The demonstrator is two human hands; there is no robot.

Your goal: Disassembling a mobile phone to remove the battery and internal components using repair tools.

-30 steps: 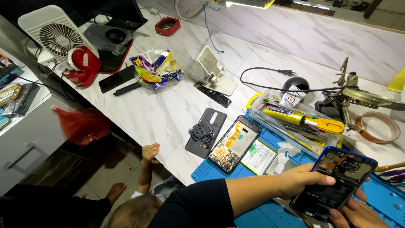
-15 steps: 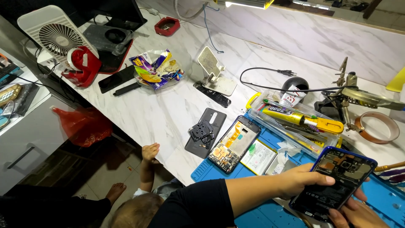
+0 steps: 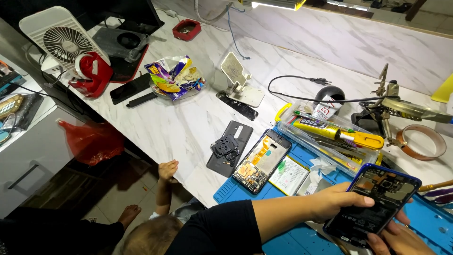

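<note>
You have the opened blue phone (image 3: 375, 205) in both hands at the near right of the worktop (image 3: 184, 123), over the blue repair mat (image 3: 288, 238). Its back is off, so the boards and camera module face you. Your left hand (image 3: 337, 203) is wrapped round its left edge, thumb lying across the top near the camera end. Your right hand (image 3: 401, 236) cups the lower right corner from beneath, its fingers closed under the frame.

This looks like the inspection stage of the teardown: the phone is bare and steadied, and no tool is in either hand. Working further would call for freeing one hand while the other keeps the phone level.

Just left of your forearm on the mat lie a second stripped phone frame (image 3: 262, 160) and a loose battery (image 3: 289, 175). The glue tube (image 3: 337, 133) sits in the clear tray (image 3: 283, 126) farther off.
</note>
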